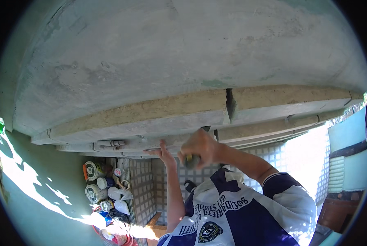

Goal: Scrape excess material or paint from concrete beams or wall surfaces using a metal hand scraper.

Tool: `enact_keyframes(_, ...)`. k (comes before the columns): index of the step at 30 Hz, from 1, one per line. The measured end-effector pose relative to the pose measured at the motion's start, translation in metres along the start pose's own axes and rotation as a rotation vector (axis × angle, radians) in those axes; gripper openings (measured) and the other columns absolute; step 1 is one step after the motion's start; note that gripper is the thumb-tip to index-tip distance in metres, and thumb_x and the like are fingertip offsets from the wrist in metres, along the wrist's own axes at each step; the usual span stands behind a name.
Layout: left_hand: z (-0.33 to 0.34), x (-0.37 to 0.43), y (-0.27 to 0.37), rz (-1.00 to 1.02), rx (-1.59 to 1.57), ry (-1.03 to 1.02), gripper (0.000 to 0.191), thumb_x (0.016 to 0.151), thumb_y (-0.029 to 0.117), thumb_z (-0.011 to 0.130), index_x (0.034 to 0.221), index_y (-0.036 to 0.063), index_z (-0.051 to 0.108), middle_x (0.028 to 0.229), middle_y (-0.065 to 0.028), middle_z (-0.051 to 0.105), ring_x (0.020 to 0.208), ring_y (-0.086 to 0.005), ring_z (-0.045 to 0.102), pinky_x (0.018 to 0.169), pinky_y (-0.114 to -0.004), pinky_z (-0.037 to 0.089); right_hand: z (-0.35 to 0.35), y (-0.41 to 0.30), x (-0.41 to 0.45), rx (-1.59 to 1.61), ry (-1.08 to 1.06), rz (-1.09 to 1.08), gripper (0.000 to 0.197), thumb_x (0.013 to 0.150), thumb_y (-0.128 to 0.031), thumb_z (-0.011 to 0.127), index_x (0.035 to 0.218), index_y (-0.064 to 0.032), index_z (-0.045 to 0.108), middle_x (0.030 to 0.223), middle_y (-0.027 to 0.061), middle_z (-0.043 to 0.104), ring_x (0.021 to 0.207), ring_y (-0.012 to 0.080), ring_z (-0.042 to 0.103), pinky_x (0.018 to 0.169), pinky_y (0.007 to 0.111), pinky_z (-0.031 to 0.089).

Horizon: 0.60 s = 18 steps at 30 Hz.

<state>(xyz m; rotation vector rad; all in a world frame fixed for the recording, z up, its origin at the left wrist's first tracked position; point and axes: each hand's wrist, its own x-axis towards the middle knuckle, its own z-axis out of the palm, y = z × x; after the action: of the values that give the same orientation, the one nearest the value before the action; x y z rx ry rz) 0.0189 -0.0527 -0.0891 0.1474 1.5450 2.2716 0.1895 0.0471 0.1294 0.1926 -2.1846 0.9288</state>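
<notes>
My right hand (198, 149) is closed around the handle of a hand tool (192, 160), whose rounded yellow and dark handle end shows below the fist. A dark, angular blade tip (205, 128) sticks out above the knuckles, against the face of a concrete ledge (183, 121). The hand is slightly blurred, and the rest of the tool is hidden by it. To its left, my left hand (165, 155) is raised with fingers spread and nothing in it, near the lower ledge (171, 141); whether it touches the ledge I cannot tell.
A large grey plastered surface (177, 52) spans the top. The ledge has a dark gap (230, 104). Pipe stubs (111, 143) stand at the lower ledge's left. Lidded tubs (95, 193) and plastic bags (121, 206) are at lower left beside wooden boards (131, 178). Tiled floor (142, 184) lies below.
</notes>
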Motion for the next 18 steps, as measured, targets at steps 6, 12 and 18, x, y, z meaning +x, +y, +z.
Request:
enact_keyframes(6,0.016,-0.008,0.017,0.008,0.004,0.056,0.055,0.093,0.031,0.057,0.132,-0.0039,0.041,0.128,-0.0113,0.047,0.111,-0.0206,0.044,0.097,-0.033,0.037,-0.001,-0.02,0.005,-0.101,0.117,-0.134,0.024,0.065,-0.006,0.069,0.057,-0.0103,0.047,0.049,0.0031,0.047,0.039,0.0193,0.05,0.038,0.032,0.037)
enact_keyframes(12,0.03,-0.021,0.042,-0.042,0.089,-0.045,0.055,0.093,0.032,0.057,0.132,-0.0038,0.042,0.128,-0.0109,0.046,0.111,-0.02,0.043,0.098,-0.034,0.036,-0.001,-0.02,0.009,-0.005,0.134,-0.054,0.026,0.07,-0.004,0.068,0.057,-0.0075,0.045,0.047,0.0062,0.044,0.038,0.0242,0.048,0.038,0.034,0.035)
enact_keyframes(18,-0.019,0.017,-0.008,-0.107,0.026,-0.188,0.059,0.092,0.03,0.059,0.135,-0.0018,0.035,0.131,-0.0104,0.043,0.113,-0.0204,0.042,0.099,-0.034,0.036,0.011,0.004,0.004,0.024,0.099,-0.05,0.024,0.059,-0.008,0.074,0.06,-0.0118,0.05,0.052,0.0022,0.049,0.041,0.0205,0.051,0.038,0.032,0.035)
